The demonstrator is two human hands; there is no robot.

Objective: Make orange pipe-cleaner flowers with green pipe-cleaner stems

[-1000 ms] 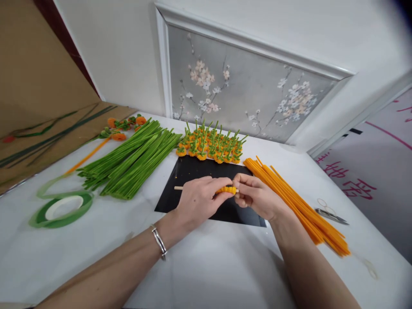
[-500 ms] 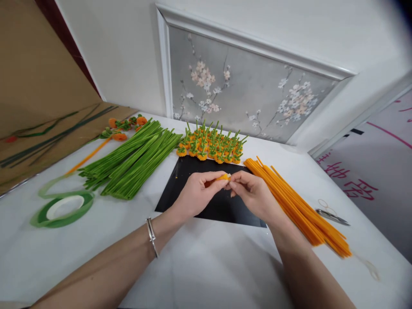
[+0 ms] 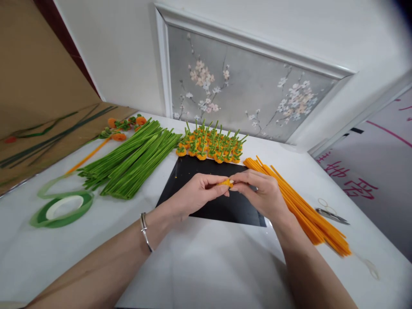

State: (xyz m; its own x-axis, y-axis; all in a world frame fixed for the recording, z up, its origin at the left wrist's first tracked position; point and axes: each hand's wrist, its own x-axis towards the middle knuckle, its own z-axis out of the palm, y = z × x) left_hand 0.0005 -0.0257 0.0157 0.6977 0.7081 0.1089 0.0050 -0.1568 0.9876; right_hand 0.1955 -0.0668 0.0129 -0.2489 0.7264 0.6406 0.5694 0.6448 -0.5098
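Coil (image 3: 227,183), one, yellow-orange, fuzzy; held between both hands above the black mat (image 3: 225,209), a pale tip (image 3: 231,182) showing at its right end. Left hand (image 3: 199,191): thumb and forefinger pinched on the coil's left side. Right hand (image 3: 264,192): fingertips gathered on its right end, by the tip; how firmly, I cannot tell through this camera. Handling, as I judge it from my remote seat: very light, soft outside, likely bendable wire within, little slip, easily squashed or unwound; best taken by its ends, gently. Nearby, I list orange stems (image 3: 299,207), right; green stems (image 3: 131,159), left; orange heads (image 3: 202,157) with green stalks, behind the mat; tape (image 3: 64,220), far left.
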